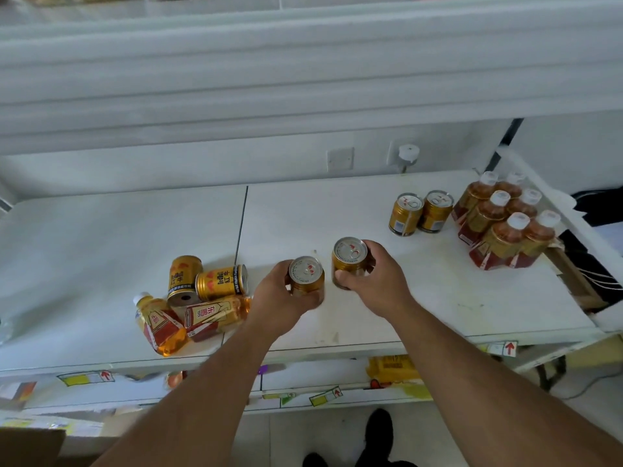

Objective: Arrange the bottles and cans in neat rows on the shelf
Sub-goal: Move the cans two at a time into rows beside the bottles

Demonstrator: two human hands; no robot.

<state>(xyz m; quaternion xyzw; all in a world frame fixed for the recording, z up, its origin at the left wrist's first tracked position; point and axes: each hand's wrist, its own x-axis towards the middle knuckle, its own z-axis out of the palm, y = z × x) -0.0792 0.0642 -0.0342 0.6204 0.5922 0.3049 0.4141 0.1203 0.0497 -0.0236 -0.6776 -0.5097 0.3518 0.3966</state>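
My left hand grips an upright gold can over the middle of the white shelf. Just to its right, my right hand holds a second upright gold can. Two gold cans stand side by side at the back right. Beside them, several amber tea bottles with white caps stand in two rows at the far right. Left of my hands lies a loose heap: two gold cans on their sides and two tea bottles lying down.
An upper shelf's front edge overhangs the work area. A white knob sticks out of the back wall. Price labels with red arrows run along the shelf's front edge. Lower shelves hold packets. My shoes are on the floor below.
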